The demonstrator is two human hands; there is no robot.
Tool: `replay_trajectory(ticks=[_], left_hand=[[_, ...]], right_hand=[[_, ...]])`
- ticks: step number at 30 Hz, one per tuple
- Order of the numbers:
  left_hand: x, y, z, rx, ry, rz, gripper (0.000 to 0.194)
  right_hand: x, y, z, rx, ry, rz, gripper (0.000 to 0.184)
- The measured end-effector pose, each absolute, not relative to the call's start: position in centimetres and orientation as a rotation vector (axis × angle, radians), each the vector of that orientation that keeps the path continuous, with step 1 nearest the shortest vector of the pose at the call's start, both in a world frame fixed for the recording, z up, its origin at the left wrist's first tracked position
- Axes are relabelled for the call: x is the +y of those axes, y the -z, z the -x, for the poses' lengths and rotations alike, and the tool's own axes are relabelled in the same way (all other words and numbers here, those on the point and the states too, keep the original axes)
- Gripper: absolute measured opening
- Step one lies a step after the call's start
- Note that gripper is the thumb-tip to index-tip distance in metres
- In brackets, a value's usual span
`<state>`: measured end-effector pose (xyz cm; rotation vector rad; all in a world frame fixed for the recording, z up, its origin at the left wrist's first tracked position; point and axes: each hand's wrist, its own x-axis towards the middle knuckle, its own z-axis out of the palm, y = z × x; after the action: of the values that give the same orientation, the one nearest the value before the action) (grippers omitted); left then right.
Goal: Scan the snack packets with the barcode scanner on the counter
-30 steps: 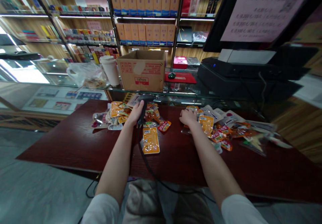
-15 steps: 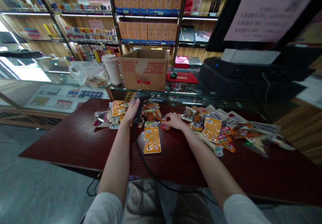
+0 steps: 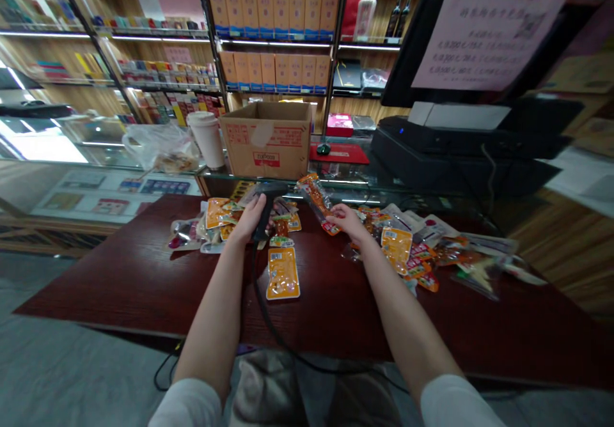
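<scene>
Since the earlier frame, the right hand (image 3: pixel 348 222) has risen off the table with a packet (image 3: pixel 314 200), which it pinches near one end, fingers almost closed, the packet tilted up and clear of the surface.

Working left to right, we record the left hand (image 3: pixel 249 219) closed round the handle of a corded scanner (image 3: pixel 263 219), fingers wrapped fully about it, the head pointing away from the person. Its cable (image 3: pixel 261 293) runs down past the table edge. We judge both holds sound: the scanner sits firmly in the palm, and a pinch at the end leaves most of the packet's face showing. The cable is best kept slack and off the goods.

On the dark red table (image 3: pixel 96 286) we note a heap of packets (image 3: pixel 215 213) by the left hand, an orange packet (image 3: pixel 283 273) lying flat nearer the person, and a wider spread of packets (image 3: pixel 422 254) right of the right hand.

Beyond, on a glass counter (image 3: pixel 345 181), stand a plastic bag (image 3: pixel 158 149), a paper cup (image 3: pixel 207 139), a cardboard carton (image 3: pixel 268 139) and a black machine (image 3: pixel 460 146). Shelves of boxed goods (image 3: pixel 268 31) line the room behind.
</scene>
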<state>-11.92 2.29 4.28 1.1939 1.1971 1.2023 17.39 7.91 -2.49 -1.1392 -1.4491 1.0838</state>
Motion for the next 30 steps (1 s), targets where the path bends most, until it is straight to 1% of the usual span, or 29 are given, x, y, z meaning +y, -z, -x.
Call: replay_trajectory(ticks=[3,6,9,14,20,23,28,30], left_hand=[[2.2,-4.2,11.4,1.149,-1.154,-1.203,0.061],[2.2,-3.9,10.8,1.09,-1.121,-1.235,0.064],[2.4,-3.5,10.3,1.063,-1.107,-1.265,0.063],[2.2,-3.4,9.9,1.066,-1.063,-1.311,0.062],[2.4,-3.4,10.2,1.075,-1.125,-1.262,0.065],[2.4,-3.4,10.3,1.067,-1.151,-1.239,0.067],[2.3,-3.8,10.1,1.08,-1.158,-1.221,0.069],[2.2,-3.7,10.1,1.071,-1.151,-1.228,0.069]], right_hand=[[7.6,2.2,-17.2,-1.278,-1.233,1.056,0.046],[7.4,2.0,-17.3,-1.142,-1.359,0.985,0.049],[7.3,1.9,-17.5,-1.067,-1.43,0.939,0.046],[7.1,1.5,-17.7,-1.027,-1.443,0.917,0.04],[6.9,1.3,-17.5,-1.102,-1.416,0.958,0.04],[6.9,1.2,-17.6,-1.086,-1.429,0.983,0.035],[6.8,0.6,-18.2,-1.03,-1.667,0.921,0.041],[6.5,0.4,-18.3,-1.059,-1.733,0.876,0.034]])
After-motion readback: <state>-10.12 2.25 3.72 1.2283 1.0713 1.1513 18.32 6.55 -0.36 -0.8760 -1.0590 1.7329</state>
